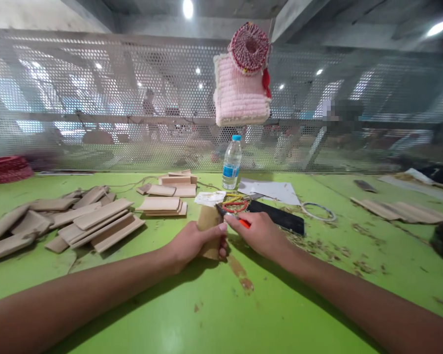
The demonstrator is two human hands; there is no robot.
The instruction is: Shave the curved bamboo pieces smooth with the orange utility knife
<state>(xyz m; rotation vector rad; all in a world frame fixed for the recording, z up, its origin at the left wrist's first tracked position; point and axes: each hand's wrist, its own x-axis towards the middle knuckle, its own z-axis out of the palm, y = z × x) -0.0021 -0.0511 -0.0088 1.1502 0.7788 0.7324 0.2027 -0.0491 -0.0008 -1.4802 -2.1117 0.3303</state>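
My left hand is wrapped around a tan, slightly curved slat and holds it upright over the green table. My right hand grips an orange-and-black hand tool. The tool's dark tip meets the slat's right edge near the top; its exact kind is partly hidden by my fingers. Just beyond my hands lie red and yellow loops beside a grey blade, and a crumpled white scrap. Curved slats like the held one are piled to the left.
A water bottle stands behind my hands, near white paper. A flat black slab and a ring lie to the right among shavings. A pink woven bag hangs before a perforated metal screen.
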